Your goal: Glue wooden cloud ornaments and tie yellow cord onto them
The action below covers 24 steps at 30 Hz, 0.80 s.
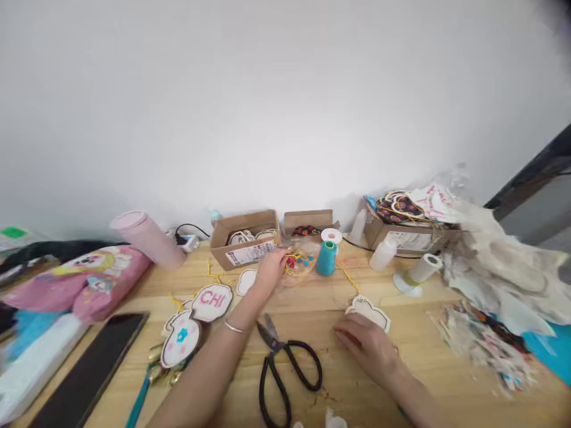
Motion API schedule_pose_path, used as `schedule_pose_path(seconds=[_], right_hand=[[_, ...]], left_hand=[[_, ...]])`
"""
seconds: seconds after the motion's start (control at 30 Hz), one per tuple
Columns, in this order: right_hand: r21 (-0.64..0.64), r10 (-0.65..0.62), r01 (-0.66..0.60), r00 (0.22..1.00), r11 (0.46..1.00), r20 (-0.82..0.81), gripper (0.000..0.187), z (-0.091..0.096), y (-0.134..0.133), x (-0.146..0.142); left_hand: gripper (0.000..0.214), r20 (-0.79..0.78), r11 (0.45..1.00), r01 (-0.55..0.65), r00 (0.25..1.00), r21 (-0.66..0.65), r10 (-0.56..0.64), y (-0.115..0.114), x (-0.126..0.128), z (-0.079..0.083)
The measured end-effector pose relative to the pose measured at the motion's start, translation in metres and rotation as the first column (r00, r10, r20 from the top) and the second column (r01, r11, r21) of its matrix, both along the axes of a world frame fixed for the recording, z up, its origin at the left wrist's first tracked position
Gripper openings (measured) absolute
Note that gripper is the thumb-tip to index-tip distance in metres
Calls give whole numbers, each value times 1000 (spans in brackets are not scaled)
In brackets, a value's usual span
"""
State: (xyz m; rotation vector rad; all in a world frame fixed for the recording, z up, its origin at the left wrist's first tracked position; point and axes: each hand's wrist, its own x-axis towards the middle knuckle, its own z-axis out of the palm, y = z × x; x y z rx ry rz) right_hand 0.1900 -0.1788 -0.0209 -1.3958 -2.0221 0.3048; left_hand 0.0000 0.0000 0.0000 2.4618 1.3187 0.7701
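- Scissors (275, 348): one pair, blades pointing away from the person and leaning left, loops nearest the person, on the wooden surface (307, 306).
- Tag (368, 308): one, right of the scissors and slightly farther off. It lies just beyond the right fingers, its long axis crosswise with the right end slanting nearer. The right hand (368, 342) is the nearer hand.
- Right fingers: bent over the tag's near edge; whether they grip it cannot be told.
- Left hand (270, 268): beyond the scissors' tips, fingers drawn narrow at the yellow thread (293, 257); a firm hold cannot be made out.
- Cord (348, 279): one, yellow, leading away from the tag, beyond and right of the scissors.
- Beyond the scissors: one teal spool (327, 260), one white spool (331, 236), three boxes (250, 254), two bottles (383, 254), one roll (423, 270).
- Left of the scissors: one "CHI" piece (213, 302) and one gourd piece (181, 342), with another partly hidden behind.
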Motion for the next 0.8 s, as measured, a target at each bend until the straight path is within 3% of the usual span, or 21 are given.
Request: schedule_pose_path(seconds=[0.13,0.3,0.47,0.8], right_hand=[[18,55,-55,998,998,15,20,8,9,-2],[34,72,-71,997,997,-26,17,7,14,-3],[64,61,-57,996,996,-67,17,-1,14,1],[68,145,-144,989,987,-11,19,-2,14,4]], left_hand=[[24,15,998,60,998,27,-60,-3,1,-6],[25,-110,983,159,983,96,-148,-10,-2,-3],[20,-157,992,49,987,115,-31,-21,-13,-3],[16,-60,984,-164,984,73,169,-21,-16,-27]])
